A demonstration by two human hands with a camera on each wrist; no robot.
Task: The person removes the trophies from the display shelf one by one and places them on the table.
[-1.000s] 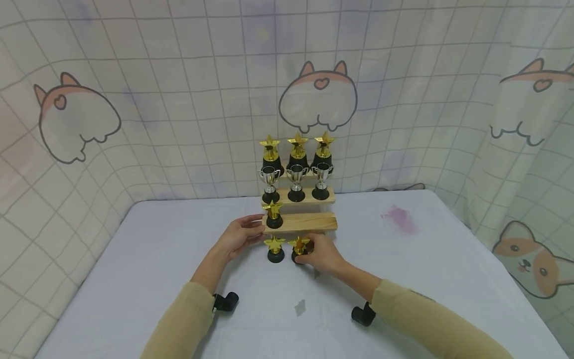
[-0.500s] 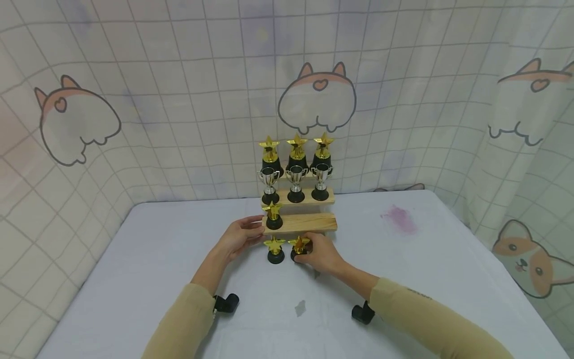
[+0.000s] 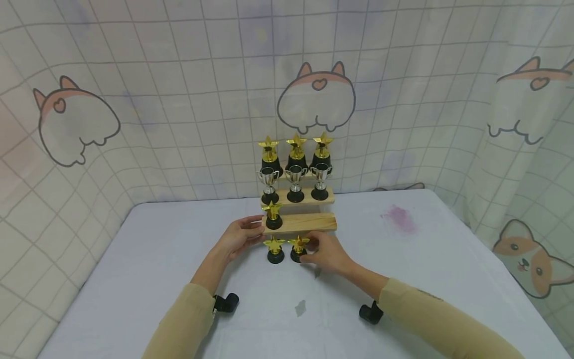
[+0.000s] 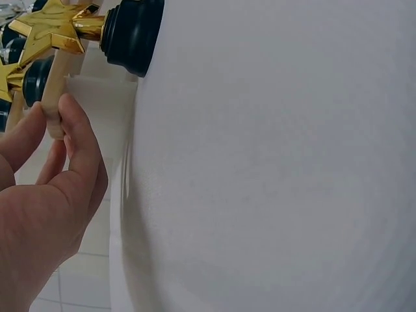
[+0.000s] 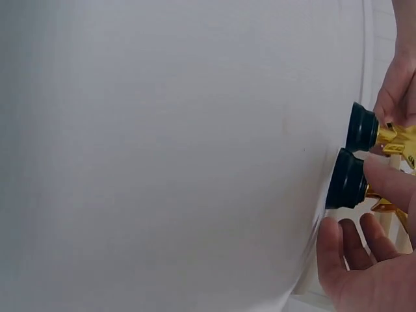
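Two hands at a stepped stand of trophies

Closest to me were the person's two tan sleeves [image 3: 181, 321], with a small black camera [image 3: 226, 302] at each wrist. The white worktop [image 3: 148, 279] spread out beneath them, a grey patch [image 3: 300, 307] lying between the arms.

Beyond that patch, two small gold star trophies on black bases stood upright on the worktop, side by side, just in front of the stand. The right hand [image 3: 329, 252] was loosely cupped around the right-side trophy [image 3: 297, 251], its thumb by the black base and its other fingers bent but apart from that base. I couldn't tell whether the thumb touched it. The left-side trophy [image 3: 275, 251] stood free of both hands.

A little farther back, the left hand [image 3: 236, 237] pinched the left end of the lowest wooden shelf [image 3: 309, 222] between thumb and fingers. One more gold star trophy [image 3: 273, 217] stood upright on that shelf, near the pinched end.

On the middle shelf [image 3: 327, 198], three silver cups [image 3: 296, 182] stood in a row on black bases. Higher up and behind, three larger gold star trophies [image 3: 296, 153] made the back row. A pale grid-patterned curtain [image 3: 202, 154] with cartoon dogs hung behind everything.
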